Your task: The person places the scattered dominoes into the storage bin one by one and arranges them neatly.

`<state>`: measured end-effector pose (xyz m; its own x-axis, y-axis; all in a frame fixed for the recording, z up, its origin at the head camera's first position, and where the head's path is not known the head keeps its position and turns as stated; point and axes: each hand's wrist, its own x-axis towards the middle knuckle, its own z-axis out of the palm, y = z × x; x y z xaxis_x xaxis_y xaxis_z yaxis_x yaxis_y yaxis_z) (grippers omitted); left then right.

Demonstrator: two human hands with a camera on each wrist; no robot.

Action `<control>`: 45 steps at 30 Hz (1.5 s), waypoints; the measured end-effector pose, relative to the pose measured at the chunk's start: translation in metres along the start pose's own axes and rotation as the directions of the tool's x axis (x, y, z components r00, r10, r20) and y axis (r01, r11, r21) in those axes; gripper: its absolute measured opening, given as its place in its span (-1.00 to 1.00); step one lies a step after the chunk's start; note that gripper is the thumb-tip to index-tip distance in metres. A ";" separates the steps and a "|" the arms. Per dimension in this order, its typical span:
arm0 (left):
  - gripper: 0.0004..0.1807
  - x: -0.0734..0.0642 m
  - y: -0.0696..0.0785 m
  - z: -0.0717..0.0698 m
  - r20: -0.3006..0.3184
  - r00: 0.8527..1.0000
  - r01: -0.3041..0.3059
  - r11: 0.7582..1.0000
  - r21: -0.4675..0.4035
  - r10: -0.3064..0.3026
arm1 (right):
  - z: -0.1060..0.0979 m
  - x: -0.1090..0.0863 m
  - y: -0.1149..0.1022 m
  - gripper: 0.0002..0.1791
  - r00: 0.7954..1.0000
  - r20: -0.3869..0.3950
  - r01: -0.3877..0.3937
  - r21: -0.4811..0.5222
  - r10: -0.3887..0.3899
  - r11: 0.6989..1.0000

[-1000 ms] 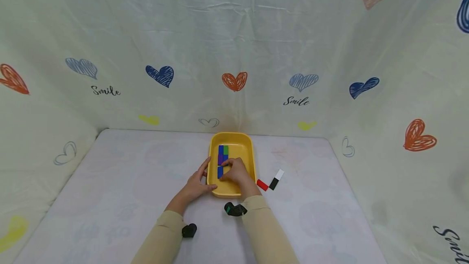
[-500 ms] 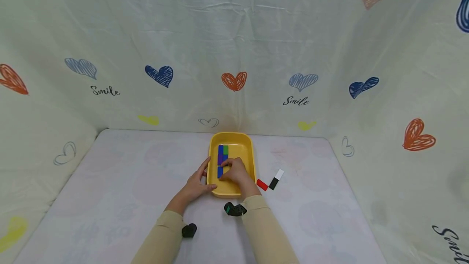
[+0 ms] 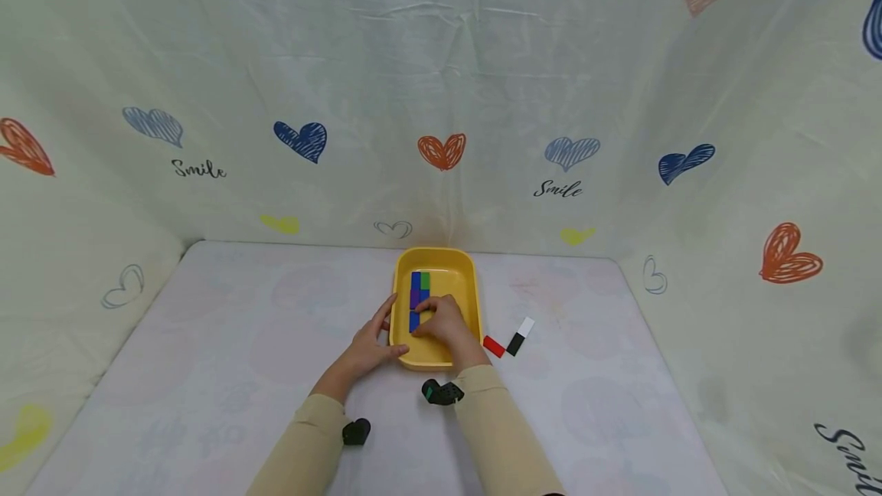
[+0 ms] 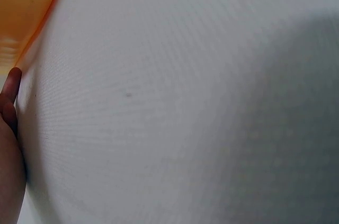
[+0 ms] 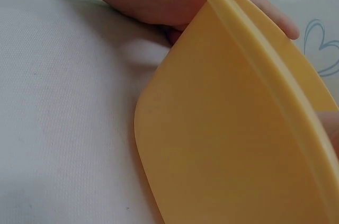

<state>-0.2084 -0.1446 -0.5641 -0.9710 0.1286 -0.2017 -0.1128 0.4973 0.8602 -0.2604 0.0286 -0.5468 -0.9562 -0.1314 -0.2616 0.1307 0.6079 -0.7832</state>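
Observation:
A yellow tray (image 3: 472,305) stands toward the back of the table in the head view. Inside, on its left, several coloured blocks lie in a two-column group: blue, green, and purple (image 3: 415,298). My right hand (image 3: 446,327) reaches in over the near wall. Thumb and index finger pinch a blue block (image 3: 414,321) at the near end of the group; the hand covers whatever lies to its right. My left hand (image 3: 367,349) rests against the tray's left side, thumb at the near-left corner and fingers stretched along the wall. The right wrist view shows that hand at the tray's corner.
To the right of the tray, on the table, lie a red block (image 3: 493,347), a black block (image 3: 514,344) and a white block (image 3: 527,327). A white curtain (image 3: 441,83) printed with hearts hangs behind the table and on both sides.

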 end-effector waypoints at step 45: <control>0.09 -0.002 0.003 -0.001 0.001 1.000 -0.008 1.000 0.011 0.008 | -0.001 0.001 -0.003 -0.62 1.000 -0.013 0.012 -0.016 -0.012 1.000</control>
<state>-0.2074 -0.1439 -0.5606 -0.9716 0.1337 -0.1952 -0.1025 0.5054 0.8568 -0.2620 0.0274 -0.5448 -0.9611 -0.1284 -0.2447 0.1152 0.6188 -0.7770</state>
